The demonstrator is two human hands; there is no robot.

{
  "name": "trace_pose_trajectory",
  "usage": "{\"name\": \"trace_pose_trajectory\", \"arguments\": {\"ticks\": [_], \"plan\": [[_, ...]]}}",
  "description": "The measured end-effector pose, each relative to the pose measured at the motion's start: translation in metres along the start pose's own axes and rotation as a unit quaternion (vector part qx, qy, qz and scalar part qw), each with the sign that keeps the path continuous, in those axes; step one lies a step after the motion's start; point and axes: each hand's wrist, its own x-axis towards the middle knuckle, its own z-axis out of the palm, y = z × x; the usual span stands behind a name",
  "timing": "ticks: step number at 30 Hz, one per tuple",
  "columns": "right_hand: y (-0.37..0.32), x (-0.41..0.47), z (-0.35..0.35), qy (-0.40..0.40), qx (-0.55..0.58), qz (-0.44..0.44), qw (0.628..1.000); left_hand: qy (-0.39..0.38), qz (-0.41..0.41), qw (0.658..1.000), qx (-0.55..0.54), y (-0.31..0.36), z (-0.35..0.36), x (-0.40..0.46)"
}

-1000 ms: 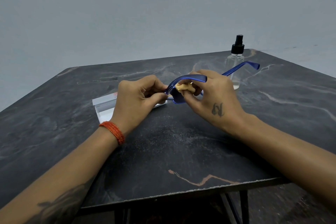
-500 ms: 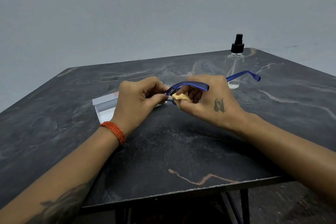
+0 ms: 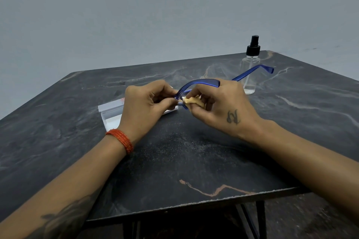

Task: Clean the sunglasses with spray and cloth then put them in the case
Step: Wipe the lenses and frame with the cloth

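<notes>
Blue-framed sunglasses (image 3: 202, 83) are held above the middle of the dark marble table (image 3: 174, 161), one temple arm sticking out to the right past the spray bottle. My left hand (image 3: 147, 105) pinches the frame's left end. My right hand (image 3: 219, 103) pinches a small yellow cloth (image 3: 193, 101) against the lens near the frame's lower left edge. A clear spray bottle (image 3: 250, 68) with a black pump stands upright at the back right. A white case (image 3: 110, 112) lies open on the table, partly hidden behind my left hand.
The table's front edge (image 3: 194, 204) runs just beyond my forearms, with dark metal legs below it. A plain grey wall stands behind the table. A fine dusting of droplets or specks marks the tabletop beneath my hands.
My right hand has slid the yellow cloth leftward and down along the lens toward the left hand. The glasses tilted slightly; the left hand kept its grip.
</notes>
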Motion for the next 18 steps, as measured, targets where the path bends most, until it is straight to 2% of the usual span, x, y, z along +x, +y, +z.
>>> {"name": "trace_pose_trajectory", "arguments": {"ticks": [5,12,18], "plan": [[0.0017,0.0021,0.0008,-0.008,0.012,-0.009,1.0,-0.012,0.012,1.0,-0.004,0.0029,0.0011,-0.0002],[0.0034,0.0042,0.0017,0.024,-0.035,0.021,0.999,-0.013,0.009,1.0,-0.015,0.0046,0.0018,-0.0005],[0.0041,0.0042,0.0003,0.014,-0.054,0.04,0.998,-0.015,0.012,1.0,-0.001,0.0041,0.0009,-0.001]]}}
